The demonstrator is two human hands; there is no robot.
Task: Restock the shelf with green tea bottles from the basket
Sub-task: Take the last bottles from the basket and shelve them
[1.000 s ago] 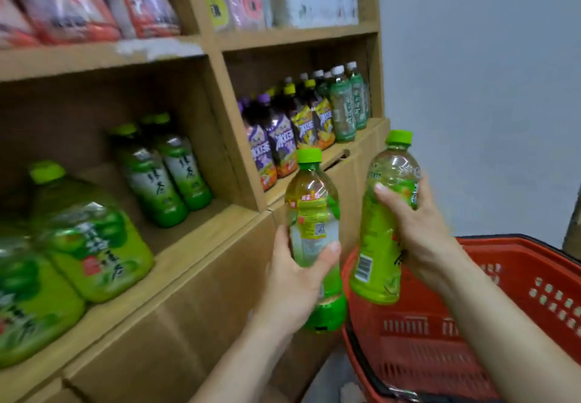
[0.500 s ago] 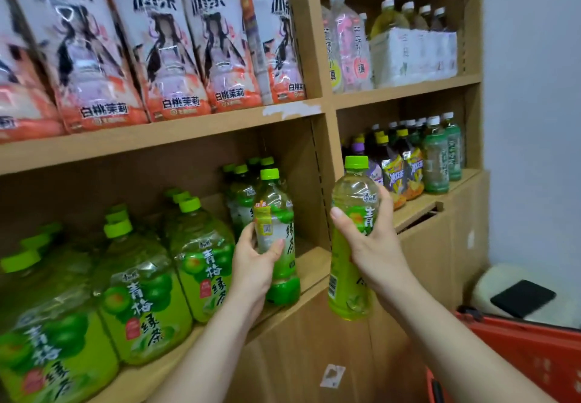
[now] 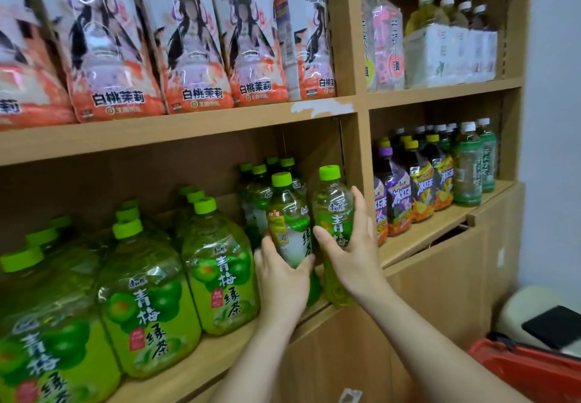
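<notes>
At the lower right edge of the frame only a corner of the red basket (image 3: 518, 368) shows, and what it holds is out of view. Closer to the middle, both forearms reach to the middle shelf (image 3: 188, 377). The left hand (image 3: 283, 280) wraps the lower body of the yellow-tagged bottle (image 3: 287, 214) of green tea. The right hand (image 3: 355, 261) clasps the second bottle (image 3: 331, 210) from its right side, fingers curled across the label. Both bottles are upright, side by side and all but touching, with their bases at the shelf's front edge just left of the upright divider (image 3: 349, 157). I cannot tell whether they rest on the board. This looks like the placing step. Behind them stands a row of small green-capped bottles (image 3: 259, 182), and to the left are the large green tea bottles (image 3: 220, 270). The next move probably calls for sliding the pair back against that row, keeping them upright, then letting go without nudging the neighbours.
</notes>
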